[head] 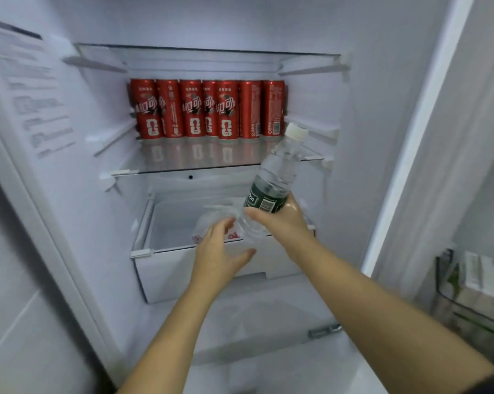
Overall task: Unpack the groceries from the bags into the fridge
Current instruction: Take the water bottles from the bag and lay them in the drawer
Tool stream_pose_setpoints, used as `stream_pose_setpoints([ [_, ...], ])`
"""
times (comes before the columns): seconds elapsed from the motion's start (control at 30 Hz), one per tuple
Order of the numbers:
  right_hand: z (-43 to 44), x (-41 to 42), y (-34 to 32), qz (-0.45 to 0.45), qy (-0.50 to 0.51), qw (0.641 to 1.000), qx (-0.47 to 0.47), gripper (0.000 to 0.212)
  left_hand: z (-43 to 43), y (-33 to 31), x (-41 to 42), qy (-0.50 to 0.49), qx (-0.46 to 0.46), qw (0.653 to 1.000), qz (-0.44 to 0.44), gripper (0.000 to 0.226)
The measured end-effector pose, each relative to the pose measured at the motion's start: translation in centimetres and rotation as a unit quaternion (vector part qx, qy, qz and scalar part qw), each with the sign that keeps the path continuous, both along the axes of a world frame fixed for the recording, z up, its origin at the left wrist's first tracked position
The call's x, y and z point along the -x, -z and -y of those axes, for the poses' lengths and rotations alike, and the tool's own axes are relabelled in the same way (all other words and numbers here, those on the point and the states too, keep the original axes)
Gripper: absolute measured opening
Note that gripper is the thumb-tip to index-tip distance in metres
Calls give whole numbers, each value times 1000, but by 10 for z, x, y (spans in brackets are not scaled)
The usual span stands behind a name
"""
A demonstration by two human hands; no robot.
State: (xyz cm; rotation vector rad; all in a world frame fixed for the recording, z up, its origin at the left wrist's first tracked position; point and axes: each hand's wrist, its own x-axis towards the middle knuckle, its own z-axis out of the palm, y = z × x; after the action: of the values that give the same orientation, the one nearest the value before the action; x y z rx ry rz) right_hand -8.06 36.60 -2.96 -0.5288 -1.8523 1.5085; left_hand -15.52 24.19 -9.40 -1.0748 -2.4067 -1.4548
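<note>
Blurred door-shelf cartons (480,282) are cut off at the right edge.

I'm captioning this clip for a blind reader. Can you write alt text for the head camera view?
A right hand holds a clear water bottle tilted toward an open fridge, while the open left hand reaches over the white drawer. Red cans line the back of the glass shelf above.

Just one head-worn wide-angle view, looking forward and down, close up into the open fridge (382,81) interior.
</note>
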Motion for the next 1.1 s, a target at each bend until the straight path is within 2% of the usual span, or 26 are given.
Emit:
stream_pose_setpoints([
  [0.1,12,0,-7,-21,-26,999,21,51,-4,-12,-4,18,-39,998,37,74],
  [0.23,26,0,-13,-2,-70,997,43,47,-4,-27,-9,-20,-57,995,75,63],
  [0.37,19,-14,-39,-70,-89,992,61,36,17,-23,0,-30,-42,998,48,55],
  [0.53,11,-18,-31,-34,-56,988,139,21,35,-21,15,-44,44,998,-3,57],
  [0.63,3,-11,-17,-44,-36,970,235,30,42,-25,33,-68,79,994,-31,54],
  [0.73,-3,-2,-4,-50,-52,955,289,27,46,-29,56,-95,144,982,-71,70],
  [0.83,-5,6,5,-33,-52,954,293,24,48,-33,66,-108,224,963,-104,70],
  [1.0,-10,18,17,10,-32,959,280,36,48,-44,83,-141,316,928,-134,70],
  [1.1,-8,20,22,31,-32,971,237,23,43,-47,91,-157,356,911,-139,72],
])
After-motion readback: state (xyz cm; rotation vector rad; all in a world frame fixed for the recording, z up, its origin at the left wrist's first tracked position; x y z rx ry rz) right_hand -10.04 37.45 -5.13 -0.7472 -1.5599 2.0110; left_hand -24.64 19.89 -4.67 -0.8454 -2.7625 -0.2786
